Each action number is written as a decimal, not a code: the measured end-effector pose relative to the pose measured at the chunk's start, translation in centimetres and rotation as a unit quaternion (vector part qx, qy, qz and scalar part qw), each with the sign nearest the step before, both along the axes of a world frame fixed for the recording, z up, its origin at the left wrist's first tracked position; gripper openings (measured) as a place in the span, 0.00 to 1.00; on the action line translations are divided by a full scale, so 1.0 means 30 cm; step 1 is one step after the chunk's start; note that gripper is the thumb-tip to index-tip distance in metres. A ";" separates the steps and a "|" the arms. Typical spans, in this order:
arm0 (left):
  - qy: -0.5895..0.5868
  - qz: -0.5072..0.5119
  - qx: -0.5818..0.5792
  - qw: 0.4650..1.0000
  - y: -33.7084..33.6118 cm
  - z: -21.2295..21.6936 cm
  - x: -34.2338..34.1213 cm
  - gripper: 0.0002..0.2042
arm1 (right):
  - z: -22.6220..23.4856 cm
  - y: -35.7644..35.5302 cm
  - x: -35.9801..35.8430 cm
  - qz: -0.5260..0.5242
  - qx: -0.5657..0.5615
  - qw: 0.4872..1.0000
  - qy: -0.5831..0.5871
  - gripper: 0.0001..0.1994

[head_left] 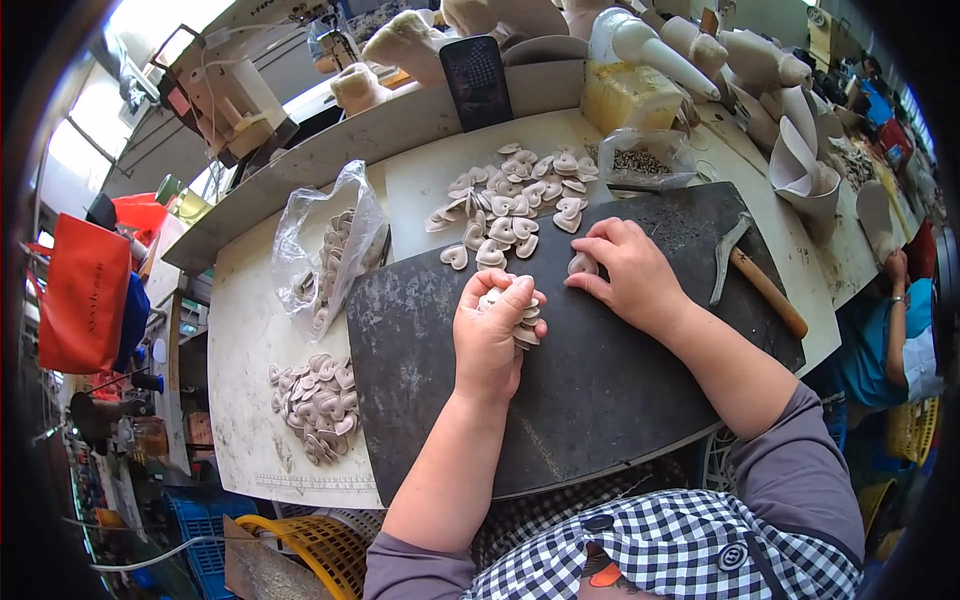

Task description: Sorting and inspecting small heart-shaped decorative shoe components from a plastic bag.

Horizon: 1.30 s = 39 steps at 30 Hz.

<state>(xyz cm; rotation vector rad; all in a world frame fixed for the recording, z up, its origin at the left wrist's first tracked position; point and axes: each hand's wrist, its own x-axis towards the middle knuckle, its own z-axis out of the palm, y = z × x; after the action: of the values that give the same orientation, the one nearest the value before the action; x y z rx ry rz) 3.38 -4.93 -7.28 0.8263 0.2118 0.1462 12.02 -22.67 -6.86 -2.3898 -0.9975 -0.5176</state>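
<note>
My left hand (484,345) is closed around a small bunch of beige heart-shaped pieces (526,328), held over the black mat (430,380). To its right, my right hand (635,275) pinches a single heart-shaped piece (582,264) between thumb and fingers, low over the mat. Just beyond both hands, a loose pile of similar heart-shaped pieces (515,195) is spread on a pale sheet and the mat's far edge. Another heap of hearts (318,405) lies on the white table, left of the mat.
A clear plastic bag (330,250) with more hearts stands left of the far pile. A wooden-handled hammer (765,288) rests at the mat's right. A clear container of small metal bits (645,160), a yellowish block (630,95) and a phone (475,82) line the back. Another person's arm (897,320) shows far right.
</note>
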 end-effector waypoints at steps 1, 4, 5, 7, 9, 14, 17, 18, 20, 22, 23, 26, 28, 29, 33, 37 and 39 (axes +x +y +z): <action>0.005 -0.012 0.007 1.000 0.006 0.000 0.000 0.09 | -0.008 -0.009 0.002 0.021 -0.015 1.000 0.001 0.14; 0.016 -0.044 0.026 0.999 -0.002 0.013 -0.008 0.10 | -0.026 -0.035 0.005 0.046 -0.043 0.997 -0.039 0.15; 0.020 -0.064 0.038 0.997 -0.004 0.018 -0.009 0.12 | -0.008 -0.034 0.002 0.046 -0.043 0.997 -0.040 0.15; 0.021 -0.083 0.051 0.995 -0.012 0.016 -0.013 0.13 | 0.042 -0.028 -0.008 0.052 0.125 0.971 0.198 0.15; 0.009 -0.108 0.081 0.991 -0.021 0.003 -0.010 0.16 | 0.046 -0.020 -0.017 0.090 0.247 0.908 0.326 0.15; -0.005 -0.093 0.066 0.993 -0.018 0.009 -0.014 0.22 | 0.056 0.035 -0.052 0.121 0.381 0.779 0.483 0.17; 0.013 -0.066 0.057 0.996 -0.029 0.009 -0.010 0.24 | 0.053 0.074 -0.071 0.119 0.398 0.765 0.492 0.14; 0.012 -0.073 0.060 0.995 -0.031 0.012 -0.008 0.24 | 0.050 0.087 -0.083 0.107 0.408 0.759 0.496 0.13; 0.011 -0.077 0.064 0.995 -0.029 0.009 -0.008 0.24 | 0.051 0.102 -0.123 0.108 0.354 0.809 0.456 0.12; 0.030 -0.039 0.053 0.997 -0.022 0.001 -0.012 0.22 | 0.024 0.123 -0.154 0.128 0.246 0.925 0.258 0.14; 0.035 -0.039 0.059 0.997 -0.018 0.001 -0.009 0.17 | 0.031 0.129 -0.163 0.153 0.244 0.918 0.272 0.16; 0.030 -0.029 -0.004 0.999 0.003 0.004 -0.001 0.14 | 0.079 0.119 -0.072 0.148 0.254 0.894 0.337 0.16; 0.010 -0.014 0.014 1.000 0.006 -0.002 -0.002 0.09 | 0.062 0.121 0.048 0.019 0.110 0.992 0.051 0.16; 0.010 -0.001 0.016 1.000 0.007 0.003 -0.002 0.09 | 0.035 0.109 0.099 -0.005 0.047 0.999 -0.011 0.15; 0.008 0.010 0.024 1.000 0.015 0.012 -0.005 0.12 | -0.032 0.065 0.162 -0.009 -0.022 0.997 -0.071 0.13; 0.039 -0.003 0.076 0.996 0.007 0.011 -0.001 0.20 | 0.020 0.043 0.107 0.008 0.114 0.990 0.080 0.09; 0.035 -0.017 0.099 0.994 0.005 0.023 -0.008 0.25 | 0.050 0.061 0.019 0.063 0.222 0.936 0.267 0.09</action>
<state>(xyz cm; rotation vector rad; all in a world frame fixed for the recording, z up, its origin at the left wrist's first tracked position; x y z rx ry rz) 3.13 -4.78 -6.59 1.0334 0.2525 0.1077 12.61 -20.85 -5.36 -1.8886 -0.6879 -0.0219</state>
